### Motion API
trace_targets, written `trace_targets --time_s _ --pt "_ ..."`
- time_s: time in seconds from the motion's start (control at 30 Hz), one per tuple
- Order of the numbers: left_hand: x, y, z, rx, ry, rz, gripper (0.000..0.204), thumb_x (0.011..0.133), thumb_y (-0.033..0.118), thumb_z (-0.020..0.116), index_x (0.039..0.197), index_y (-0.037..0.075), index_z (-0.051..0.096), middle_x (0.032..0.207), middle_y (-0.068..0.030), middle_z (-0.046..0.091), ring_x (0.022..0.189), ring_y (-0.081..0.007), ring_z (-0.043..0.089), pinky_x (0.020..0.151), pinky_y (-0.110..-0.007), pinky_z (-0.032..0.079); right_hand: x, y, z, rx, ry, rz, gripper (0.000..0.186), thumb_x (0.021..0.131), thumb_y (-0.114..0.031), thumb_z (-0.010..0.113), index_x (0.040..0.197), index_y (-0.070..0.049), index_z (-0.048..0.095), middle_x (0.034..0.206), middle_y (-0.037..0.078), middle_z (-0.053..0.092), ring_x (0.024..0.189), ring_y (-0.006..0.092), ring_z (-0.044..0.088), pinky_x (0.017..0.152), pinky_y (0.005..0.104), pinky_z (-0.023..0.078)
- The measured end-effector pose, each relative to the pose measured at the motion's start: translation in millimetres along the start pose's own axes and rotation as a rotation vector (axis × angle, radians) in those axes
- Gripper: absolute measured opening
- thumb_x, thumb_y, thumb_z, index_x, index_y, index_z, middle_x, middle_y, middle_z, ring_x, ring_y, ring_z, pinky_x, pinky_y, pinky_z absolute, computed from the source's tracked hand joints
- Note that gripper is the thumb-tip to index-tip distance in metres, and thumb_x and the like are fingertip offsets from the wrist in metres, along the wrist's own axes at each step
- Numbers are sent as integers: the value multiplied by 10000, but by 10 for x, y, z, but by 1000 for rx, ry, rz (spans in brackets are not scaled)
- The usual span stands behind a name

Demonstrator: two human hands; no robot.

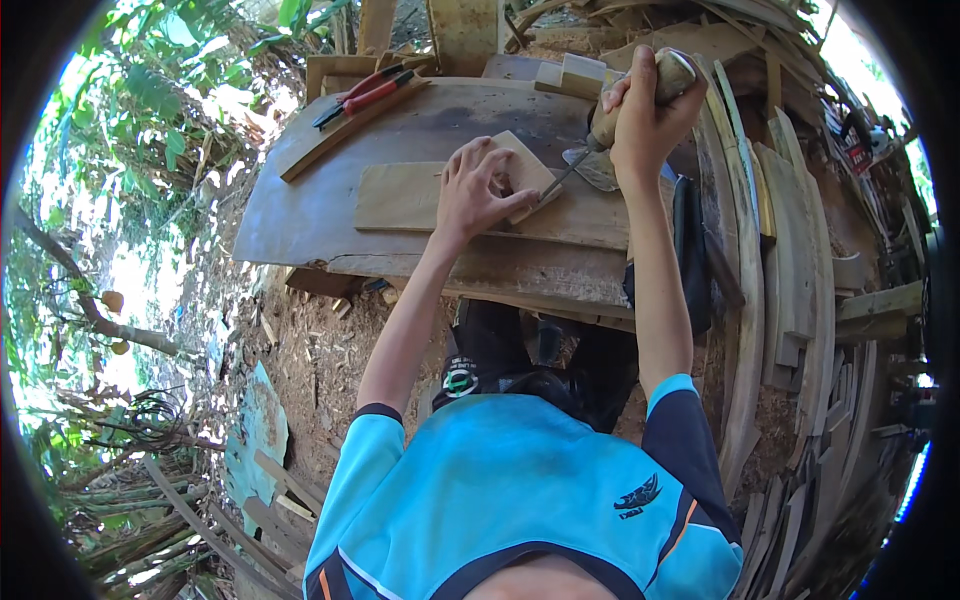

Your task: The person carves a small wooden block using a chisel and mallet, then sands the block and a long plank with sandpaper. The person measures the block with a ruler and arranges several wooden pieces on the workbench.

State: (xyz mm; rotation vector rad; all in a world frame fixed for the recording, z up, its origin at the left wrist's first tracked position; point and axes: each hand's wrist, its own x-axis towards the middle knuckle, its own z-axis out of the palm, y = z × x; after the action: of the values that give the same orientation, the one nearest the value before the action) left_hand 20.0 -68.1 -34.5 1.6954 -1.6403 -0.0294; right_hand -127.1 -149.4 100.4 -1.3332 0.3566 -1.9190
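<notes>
My right hand [650, 115] is closed round the thick wooden handle of a chisel [572, 172]. Its thin metal shaft slants down to the left, and the tip is at the right edge of a small square wooden block [533, 165]. Bent fingers and the thumb of my left hand [470, 195] grip that block and press it down. A dark patch, perhaps a hollow, shows on the block between thumb and fingers. Under it lies a flat pale board [395, 197] on the worn wooden workbench [285, 225].
Red-handled pliers [368, 95] rest on a wood strip [325, 145] at the bench's far left. Small wood offcuts [580, 75] lie at the back. A shiny flat piece [597, 172] sits beside the chisel. Long planks [785, 250] stand at the right; shavings cover the ground.
</notes>
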Motion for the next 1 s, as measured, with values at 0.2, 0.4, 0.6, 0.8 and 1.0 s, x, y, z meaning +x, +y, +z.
trace_targets --time_s 0.2,0.4,0.6,0.8,1.0 --pt "3 0 -25 55 -6 24 609 658 510 695 1155 185 560 1299 -126 410 1232 -329 340 1010 -448 285 -11 51 79 -51 -60 2 257 855 -92 590 966 -50 362 648 38 476 437 86 467 376 237 387" --pt "298 98 -259 -487 -26 50 536 747 342 656 1199 93 509 1235 -122 486 1178 -275 422 1008 -417 288 -69 133 87 -244 -235 -189 290 858 -144 608 1005 -33 383 740 37 501 547 87 501 491 231 434" --pt "803 920 -793 -817 -404 298 598 748 61 583 1292 32 336 1075 -114 547 1010 -188 541 849 -337 462 -93 -43 29 -396 -329 -245 386 844 -246 641 1051 -4 423 891 60 494 755 113 485 667 256 430" --pt "696 783 -320 -1192 -643 110 418 738 -23 475 1154 28 466 929 -40 537 832 -121 532 741 -257 451 -78 -303 -327 -746 -435 -223 477 821 -339 628 1112 -10 444 858 172 528 847 293 517 802 384 403" --pt "647 902 -179 -1352 -537 103 185 699 -1 491 875 54 504 691 -6 471 565 -57 428 469 -214 318 -714 -257 -1273 -1324 -639 396 557 821 -380 590 1252 -73 415 1228 186 389 1047 393 464 892 421 381"
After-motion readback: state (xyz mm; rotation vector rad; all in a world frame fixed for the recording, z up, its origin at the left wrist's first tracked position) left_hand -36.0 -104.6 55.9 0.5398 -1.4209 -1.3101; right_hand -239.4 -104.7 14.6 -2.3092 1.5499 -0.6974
